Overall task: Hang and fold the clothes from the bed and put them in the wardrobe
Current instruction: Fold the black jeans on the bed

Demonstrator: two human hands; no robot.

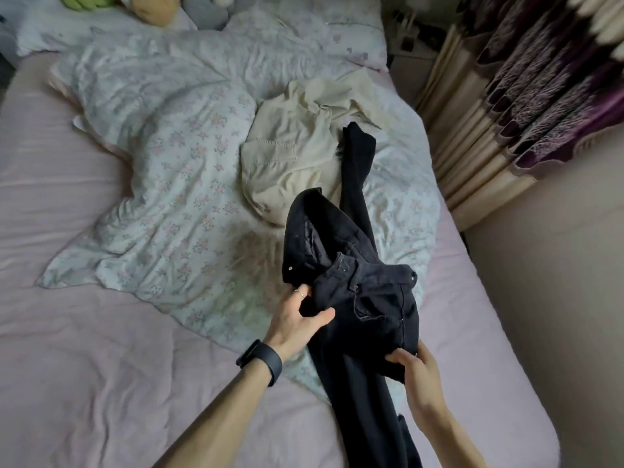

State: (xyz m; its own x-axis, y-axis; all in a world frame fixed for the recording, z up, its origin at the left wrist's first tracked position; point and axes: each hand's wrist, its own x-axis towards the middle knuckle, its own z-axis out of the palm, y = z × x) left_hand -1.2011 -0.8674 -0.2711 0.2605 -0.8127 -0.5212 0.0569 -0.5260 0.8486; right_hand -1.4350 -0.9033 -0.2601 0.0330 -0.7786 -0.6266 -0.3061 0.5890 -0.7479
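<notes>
Black jeans (358, 298) are lifted above the bed (84, 366), their waistband bunched and open. One leg trails back onto the quilt, the other hangs toward me. My left hand (297, 319) pinches the left side of the waist between thumb and fingers. The right side near the pocket is gripped by my right hand (417, 369). A cream garment (297, 153) lies crumpled on the quilt just behind the jeans. The wardrobe is not in view.
A floral quilt (175, 184) is spread crookedly over the pink sheet. Pillows and soft toys (152, 10) sit at the head of the bed. Purple and beige curtains (526, 96) hang at the right, beside a strip of floor (557, 298).
</notes>
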